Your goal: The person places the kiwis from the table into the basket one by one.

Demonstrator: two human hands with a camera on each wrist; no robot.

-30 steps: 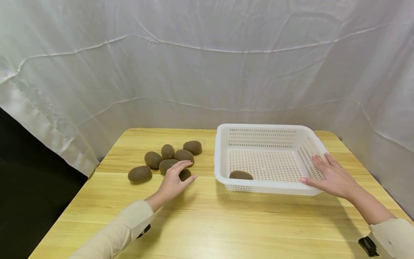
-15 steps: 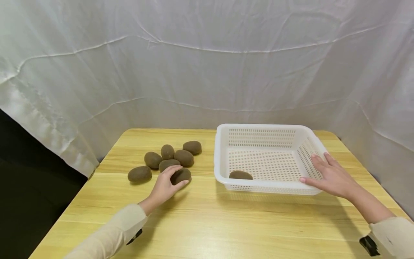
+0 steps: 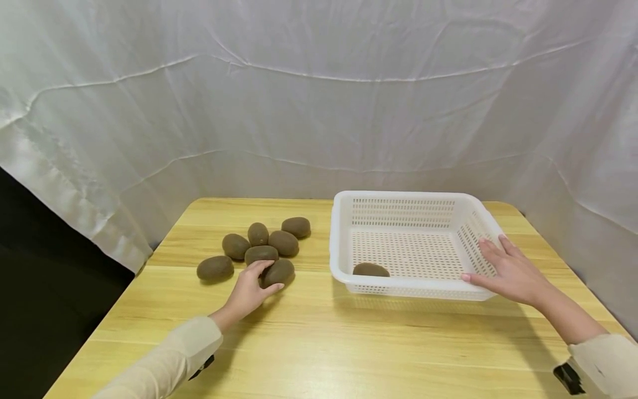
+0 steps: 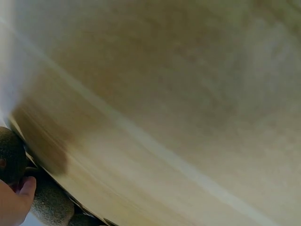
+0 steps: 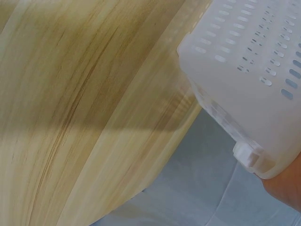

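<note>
Several brown kiwis lie in a loose group at the left of the table. My left hand [image 3: 247,292] curls its fingers and thumb round the left end of the nearest kiwi [image 3: 281,272], which still rests on the table. Against it, just behind, lies another kiwi [image 3: 260,254]. In the left wrist view, only part of my left hand [image 4: 14,202] shows at the lower left corner, beside kiwis [image 4: 51,202]. My right hand [image 3: 515,274] holds the right front corner of a white perforated plastic basket [image 3: 418,284], fingers over the rim. Inside, one kiwi [image 3: 371,270] lies near the left front.
A farther kiwi [image 3: 296,227] lies toward the back, and another kiwi [image 3: 215,269] at the group's left end. The wooden table [image 3: 319,343] ends at a pale fabric curtain [image 3: 309,111] behind. Dark cloth [image 3: 45,293] hangs left.
My left hand has come down and back from above the nearest kiwi to its left end, with its fingers now round it. The right hand and basket look nearly unchanged.
</note>
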